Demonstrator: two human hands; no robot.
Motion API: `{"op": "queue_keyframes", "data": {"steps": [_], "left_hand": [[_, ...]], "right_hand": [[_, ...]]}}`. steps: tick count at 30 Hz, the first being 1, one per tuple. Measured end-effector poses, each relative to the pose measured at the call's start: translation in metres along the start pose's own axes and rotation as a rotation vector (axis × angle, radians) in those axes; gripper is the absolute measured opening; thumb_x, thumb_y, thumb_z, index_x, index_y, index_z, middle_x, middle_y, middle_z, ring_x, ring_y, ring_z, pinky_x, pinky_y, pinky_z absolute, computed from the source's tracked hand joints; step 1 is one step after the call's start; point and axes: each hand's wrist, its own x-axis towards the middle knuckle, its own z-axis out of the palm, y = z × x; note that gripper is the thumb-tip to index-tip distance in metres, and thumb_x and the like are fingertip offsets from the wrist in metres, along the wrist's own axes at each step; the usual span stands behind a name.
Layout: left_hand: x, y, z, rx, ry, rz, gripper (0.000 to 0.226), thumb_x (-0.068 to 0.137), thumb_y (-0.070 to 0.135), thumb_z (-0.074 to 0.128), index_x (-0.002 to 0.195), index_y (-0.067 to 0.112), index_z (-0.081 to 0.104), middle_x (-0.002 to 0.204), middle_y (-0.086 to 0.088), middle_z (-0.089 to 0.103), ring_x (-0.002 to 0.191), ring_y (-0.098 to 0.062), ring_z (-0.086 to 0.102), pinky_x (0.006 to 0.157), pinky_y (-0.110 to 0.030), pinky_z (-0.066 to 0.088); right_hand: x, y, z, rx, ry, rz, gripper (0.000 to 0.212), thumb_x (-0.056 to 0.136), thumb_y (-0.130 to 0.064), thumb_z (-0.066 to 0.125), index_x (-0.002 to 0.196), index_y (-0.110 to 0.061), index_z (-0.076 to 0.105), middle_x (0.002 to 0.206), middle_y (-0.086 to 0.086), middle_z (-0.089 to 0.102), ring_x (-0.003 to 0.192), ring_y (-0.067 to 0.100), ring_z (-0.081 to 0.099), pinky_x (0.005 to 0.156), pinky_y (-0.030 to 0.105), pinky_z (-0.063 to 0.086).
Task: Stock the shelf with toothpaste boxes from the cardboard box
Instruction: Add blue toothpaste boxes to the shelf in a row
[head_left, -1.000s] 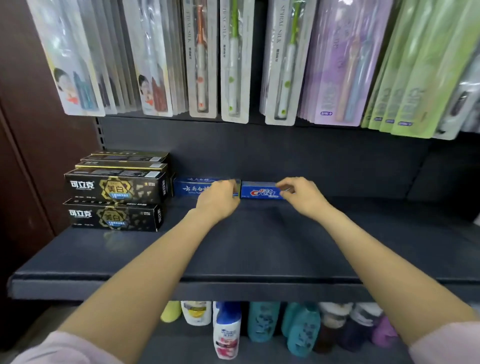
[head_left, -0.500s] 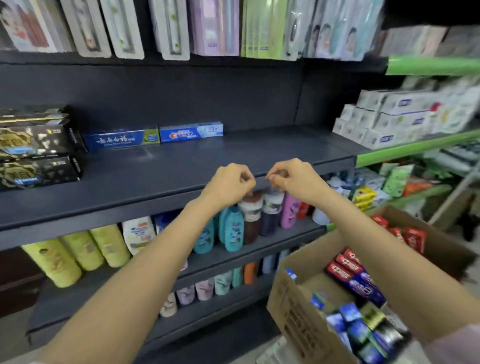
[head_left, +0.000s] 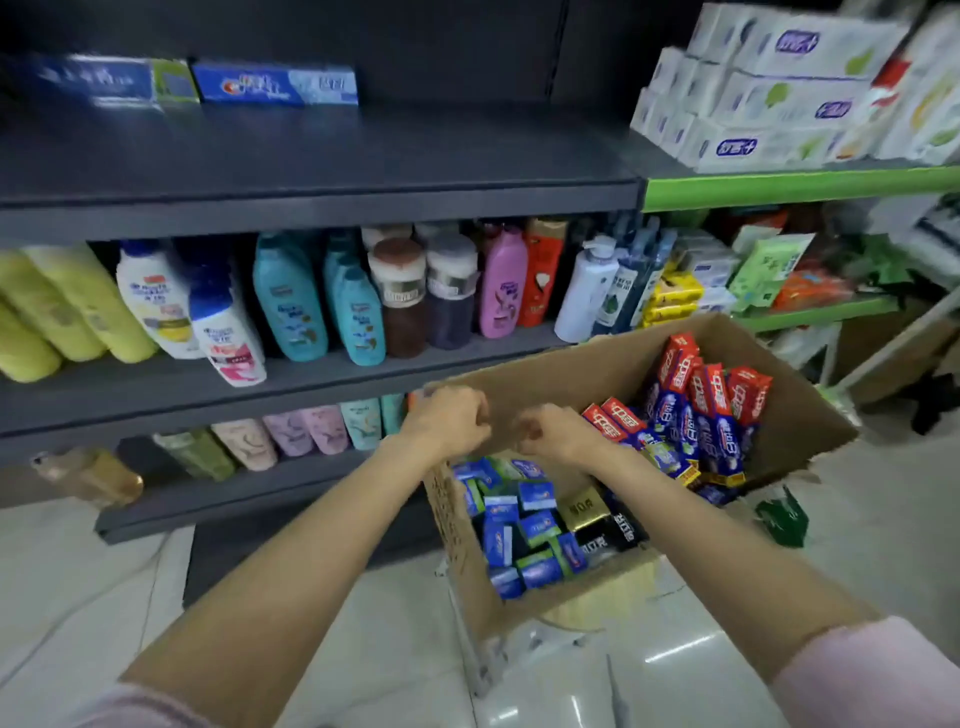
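An open cardboard box (head_left: 582, 366) stands on the floor at lower right, filled with several toothpaste boxes: red and blue ones (head_left: 696, 410) upright at its far side, small blue and green ones (head_left: 519, 525) nearer me. My left hand (head_left: 449, 421) and my right hand (head_left: 558, 434) hover side by side over the box's left part, fingers curled, with nothing visible in them. On the dark upper shelf (head_left: 322, 202), two blue toothpaste boxes (head_left: 275, 83) lie end to end at the back left.
Shampoo bottles (head_left: 291, 301) fill the middle shelf, with more bottles (head_left: 306, 431) lying on the lowest one. White tissue packs (head_left: 769, 93) sit on a green-edged shelf (head_left: 800, 187) at the right. The floor is glossy white tile.
My hands left the blue box on the upper shelf and came down together over the cardboard box. My view swung down and right.
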Motion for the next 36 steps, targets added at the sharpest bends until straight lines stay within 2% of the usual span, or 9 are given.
{"op": "queue_keyframes", "data": {"steps": [5,8,12,16,20,22,27,33,36], "left_hand": [[-0.015,0.018,0.039,0.417,-0.095,-0.050,0.035,0.090,0.036,0.051,0.120,0.020,0.059,0.122,-0.003,0.062,0.120,-0.023,0.052,0.112,-0.043,0.018],[-0.017,0.019,0.046,0.554,-0.116,-0.059,0.030,0.091,0.035,0.048,0.113,0.020,0.061,0.114,-0.002,0.065,0.116,-0.024,0.054,0.114,-0.045,0.013],[-0.014,0.021,0.052,0.554,-0.097,-0.108,0.022,0.090,0.023,0.047,0.104,0.020,0.064,0.106,-0.002,0.067,0.110,-0.024,0.057,0.115,-0.046,0.010],[-0.010,0.019,0.056,0.530,-0.113,-0.116,0.024,0.090,0.027,0.047,0.108,0.022,0.063,0.104,0.001,0.065,0.107,-0.022,0.058,0.113,-0.046,0.009],[-0.011,0.015,0.057,0.492,-0.062,-0.102,0.027,0.088,0.028,0.049,0.113,0.023,0.059,0.104,0.002,0.065,0.105,-0.021,0.057,0.113,-0.045,0.011],[-0.013,0.015,0.057,0.437,-0.023,-0.116,0.031,0.087,0.026,0.051,0.117,0.019,0.054,0.108,-0.002,0.062,0.105,-0.022,0.057,0.113,-0.042,0.013],[-0.002,0.014,0.050,0.412,0.128,-0.175,0.043,0.088,0.023,0.054,0.127,0.009,0.045,0.130,-0.011,0.046,0.119,-0.026,0.048,0.104,-0.035,0.026],[0.021,0.017,0.046,0.567,0.007,-0.288,0.046,0.089,0.019,0.054,0.132,0.005,0.045,0.135,-0.015,0.043,0.127,-0.029,0.040,0.112,-0.041,0.019],[0.028,0.015,0.046,0.579,-0.054,-0.289,0.038,0.091,0.025,0.055,0.127,0.011,0.055,0.134,-0.015,0.045,0.127,-0.029,0.039,0.113,-0.043,0.017]], "right_hand": [[0.000,0.040,0.029,-0.086,-0.285,-0.044,0.068,0.074,-0.043,0.074,0.132,-0.016,0.050,0.131,0.007,0.057,0.117,0.025,0.055,0.098,0.036,0.045],[0.004,0.055,0.032,0.028,-0.278,-0.084,0.059,0.075,-0.034,0.076,0.126,-0.013,0.056,0.127,0.008,0.057,0.113,0.023,0.055,0.096,0.032,0.046],[0.008,0.066,0.035,0.179,-0.200,-0.116,0.044,0.084,-0.022,0.069,0.125,-0.010,0.057,0.122,0.012,0.062,0.100,0.019,0.058,0.084,0.027,0.044],[0.011,0.071,0.034,0.290,-0.198,-0.088,0.039,0.088,-0.019,0.064,0.124,-0.009,0.056,0.113,0.012,0.065,0.094,0.019,0.061,0.083,0.030,0.048],[0.015,0.068,0.037,0.264,-0.247,-0.084,0.046,0.083,-0.026,0.070,0.125,-0.013,0.056,0.122,0.008,0.059,0.104,0.023,0.059,0.090,0.035,0.049],[0.014,0.068,0.039,0.271,-0.244,-0.090,0.043,0.083,-0.027,0.070,0.122,-0.011,0.059,0.120,0.009,0.061,0.101,0.021,0.059,0.081,0.028,0.049],[0.014,0.066,0.037,0.327,-0.064,-0.137,0.025,0.092,-0.027,0.057,0.108,-0.009,0.061,0.102,0.006,0.064,0.093,0.017,0.057,0.070,0.025,0.042],[0.024,0.056,0.020,0.383,0.127,-0.140,0.036,0.098,-0.028,0.042,0.132,-0.014,0.048,0.114,0.016,0.055,0.104,0.028,0.054,0.081,0.032,0.044],[0.018,0.048,0.011,0.420,0.199,-0.161,0.039,0.100,-0.026,0.039,0.138,-0.016,0.044,0.112,0.011,0.050,0.104,0.019,0.050,0.072,0.011,0.044]]}}
